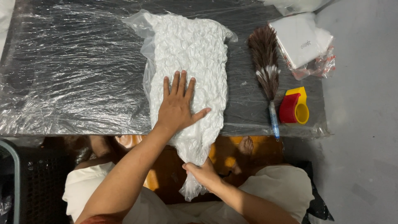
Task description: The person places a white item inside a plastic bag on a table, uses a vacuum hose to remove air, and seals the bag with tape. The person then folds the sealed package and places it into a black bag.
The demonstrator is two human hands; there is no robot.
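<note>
Head view: left hand (pixel 177 105) lies flat, released, on the bagged white crinkled fabric (pixel 195 54); right hand (pixel 202 173) grasps the bag's neck below it, off the bench (pixel 74 74).

A plastic bag (pixel 188 66) of crinkled fabric lies on the film-covered table (pixel 70 70), its tail overhanging the near edge at 6 o'clock. At its 3 o'clock: a feather duster (pixel 265 62), then a tape dispenser (pixel 295 106). A flat packet (pixel 302 39), probably wrapped, sits at 2 o'clock.

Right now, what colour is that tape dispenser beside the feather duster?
The tape dispenser is red and yellow, seen best in the head view, right of the feather duster.
</note>
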